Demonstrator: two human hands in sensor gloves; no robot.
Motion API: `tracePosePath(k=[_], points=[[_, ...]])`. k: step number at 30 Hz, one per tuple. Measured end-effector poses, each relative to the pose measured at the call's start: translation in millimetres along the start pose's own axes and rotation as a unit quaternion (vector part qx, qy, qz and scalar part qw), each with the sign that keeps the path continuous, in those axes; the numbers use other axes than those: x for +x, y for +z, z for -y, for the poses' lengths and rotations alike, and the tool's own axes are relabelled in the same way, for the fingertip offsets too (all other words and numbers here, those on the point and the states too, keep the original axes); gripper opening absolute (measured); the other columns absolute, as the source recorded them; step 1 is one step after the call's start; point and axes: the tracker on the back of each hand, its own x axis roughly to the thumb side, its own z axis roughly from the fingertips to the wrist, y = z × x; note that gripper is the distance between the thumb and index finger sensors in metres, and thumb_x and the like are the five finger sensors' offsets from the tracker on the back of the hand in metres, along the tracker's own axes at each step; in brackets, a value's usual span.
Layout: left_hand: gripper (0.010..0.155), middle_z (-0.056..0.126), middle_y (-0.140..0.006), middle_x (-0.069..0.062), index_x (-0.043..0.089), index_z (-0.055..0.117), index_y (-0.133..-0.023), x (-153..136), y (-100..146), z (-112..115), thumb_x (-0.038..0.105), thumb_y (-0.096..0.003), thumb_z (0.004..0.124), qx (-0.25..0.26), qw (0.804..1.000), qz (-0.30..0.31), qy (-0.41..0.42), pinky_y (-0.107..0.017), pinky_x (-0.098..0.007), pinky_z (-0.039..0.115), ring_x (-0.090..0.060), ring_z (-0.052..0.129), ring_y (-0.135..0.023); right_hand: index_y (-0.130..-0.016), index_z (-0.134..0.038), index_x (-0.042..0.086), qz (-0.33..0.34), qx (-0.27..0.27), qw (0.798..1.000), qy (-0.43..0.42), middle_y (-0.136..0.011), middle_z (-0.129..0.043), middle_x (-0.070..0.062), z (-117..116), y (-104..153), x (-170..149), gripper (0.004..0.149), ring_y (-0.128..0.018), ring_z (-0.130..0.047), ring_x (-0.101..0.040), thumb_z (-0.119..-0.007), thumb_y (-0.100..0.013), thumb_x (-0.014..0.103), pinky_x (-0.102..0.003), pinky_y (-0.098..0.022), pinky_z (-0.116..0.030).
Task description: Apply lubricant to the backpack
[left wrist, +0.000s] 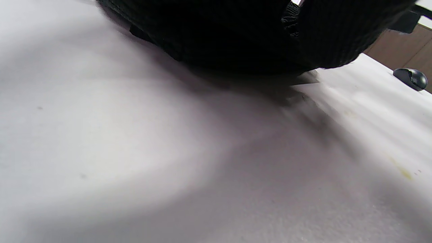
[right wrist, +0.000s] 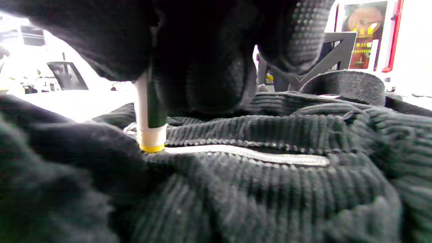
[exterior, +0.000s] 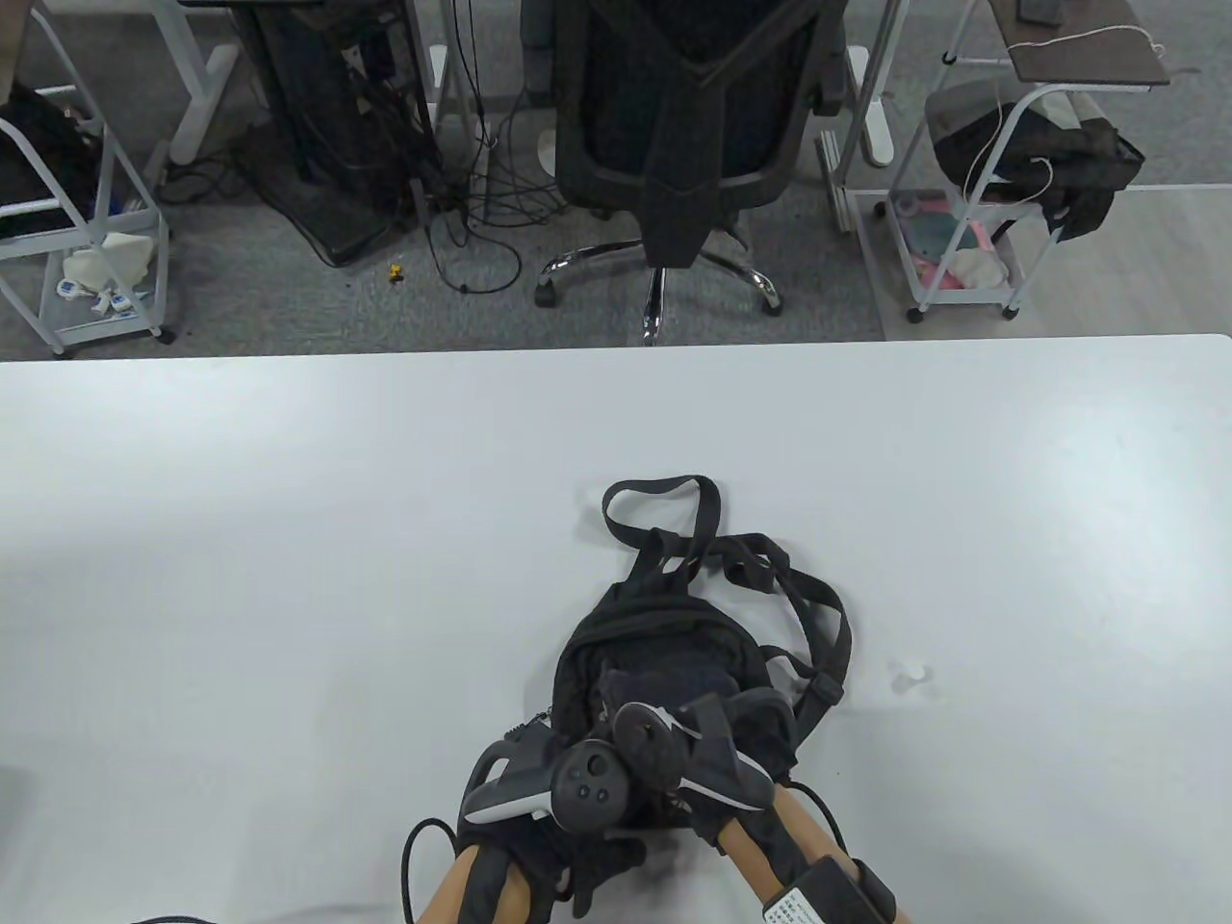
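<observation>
**Lubricant tip on the zipper**

I see the backpack [exterior: 674, 664] lying on the white counter [exterior: 289, 539], near its front edge, straps [exterior: 664, 500] spread toward the far side. My right hand [exterior: 712, 760] rests on the pack and grips a white stick [right wrist: 148, 125]; its yellow tip [right wrist: 152, 147] touches the left end of the pale zipper [right wrist: 249, 155] in the right wrist view. My left hand [exterior: 539, 799] sits at the pack's near left corner, against the fabric; I cannot tell how its fingers lie. A small white cap [exterior: 910, 674] lies on the counter just right of the pack. A dark mouse [left wrist: 411, 78] sits farther off in the left wrist view.
</observation>
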Motion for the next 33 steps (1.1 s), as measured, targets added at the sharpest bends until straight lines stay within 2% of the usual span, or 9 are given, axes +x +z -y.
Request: tracePosePath(k=[8, 13, 18, 23, 27, 29, 32, 33], points=[[0.075, 0.039, -0.116, -0.010, 0.020, 0.059, -0.110, 0.4, -0.1, -0.1, 0.056, -0.0473, 0.078, 0.004, 1.000, 0.001, -0.002, -0.072, -0.058, 0.040, -0.034, 0.037, -0.107, -0.088, -0.082, 0.043, -0.012, 0.002, 0.998, 0.054, -0.073, -0.099, 0.006, 6.6, 1.5, -4.2, 0.041, -0.051, -0.108, -0.013, -0.088, -0.047, 0.047, -0.042, -0.053, -0.085], [0.075, 0.040, -0.116, -0.012, 0.019, 0.060, -0.110, 0.1, -0.2, -0.6, 0.056, -0.0472, 0.078, 0.007, 1.000, 0.004, -0.003, -0.072, -0.059, 0.041, -0.035, 0.039, -0.107, -0.087, -0.083, 0.042, -0.021, 0.001, 0.998, 0.058, -0.070, -0.100, 0.005, 9.4, 3.0, -10.7, 0.041, -0.048, -0.109, -0.013, -0.088, -0.046, 0.047, -0.042, -0.052, -0.086], [0.072, 0.047, -0.116, -0.014, 0.018, 0.065, -0.109, -3.7, 4.4, -6.7, 0.055, -0.0478, 0.078, 0.028, 0.999, 0.021, 0.018, -0.072, -0.061, 0.045, -0.038, 0.046, -0.107, -0.088, -0.081, 0.041, -0.018, -0.040, 0.999, -0.004, -0.072, -0.098, 0.006, 22.1, 10.6, -19.9, 0.043, -0.050, -0.108, -0.013, -0.086, -0.046, 0.048, -0.043, -0.051, -0.085], [0.069, 0.062, -0.113, -0.019, 0.015, 0.073, -0.105, -12.5, 19.1, -22.8, 0.054, -0.0479, 0.078, 0.101, 0.991, 0.051, 0.074, -0.071, -0.067, 0.053, -0.047, 0.066, -0.103, -0.092, -0.075, 0.039, -0.012, -0.104, 0.989, -0.100, -0.077, -0.096, 0.007, 45.3, 26.3, -39.1, 0.049, -0.053, -0.108, -0.013, -0.086, -0.045, 0.047, -0.043, -0.051, -0.085], [0.070, 0.061, -0.113, -0.022, 0.015, 0.071, -0.106, -22.6, 32.5, -34.2, 0.055, -0.0482, 0.078, 0.156, 0.980, 0.056, 0.107, -0.071, -0.071, 0.052, -0.051, 0.067, -0.102, -0.092, -0.072, 0.038, -0.008, -0.142, 0.970, -0.199, -0.080, -0.093, 0.006, 56.9, 38.1, -56.8, 0.051, -0.056, -0.107, -0.014, -0.088, -0.044, 0.046, -0.044, -0.051, -0.085], [0.072, 0.063, -0.112, -0.021, 0.015, 0.069, -0.107, -27.6, 40.1, -39.3, 0.055, -0.0478, 0.079, 0.200, 0.971, 0.053, 0.119, -0.070, -0.072, 0.054, -0.052, 0.069, -0.101, -0.092, -0.071, 0.038, -0.001, -0.164, 0.953, -0.253, -0.084, -0.091, 0.005, 59.7, 43.2, -64.7, 0.052, -0.059, -0.107, -0.014, -0.089, -0.044, 0.045, -0.044, -0.052, -0.085], [0.078, 0.066, -0.110, -0.021, 0.013, 0.062, -0.109, -33.8, 50.0, -45.7, 0.056, -0.0468, 0.080, 0.279, 0.947, 0.055, 0.146, -0.068, -0.072, 0.059, -0.051, 0.076, -0.097, -0.092, -0.071, 0.038, 0.012, -0.163, 0.924, -0.346, -0.084, -0.091, 0.004, 59.8, 46.3, -72.3, 0.053, -0.058, -0.107, -0.014, -0.091, -0.044, 0.044, -0.044, -0.053, -0.085], [0.079, 0.068, -0.109, -0.020, 0.012, 0.060, -0.110, -35.3, 53.9, -47.9, 0.056, -0.0466, 0.081, 0.315, 0.934, 0.060, 0.160, -0.068, -0.072, 0.061, -0.050, 0.078, -0.095, -0.092, -0.071, 0.038, 0.022, -0.152, 0.914, -0.376, -0.084, -0.091, 0.004, 58.7, 45.7, -73.4, 0.053, -0.058, -0.107, -0.014, -0.091, -0.043, 0.044, -0.044, -0.053, -0.085]])
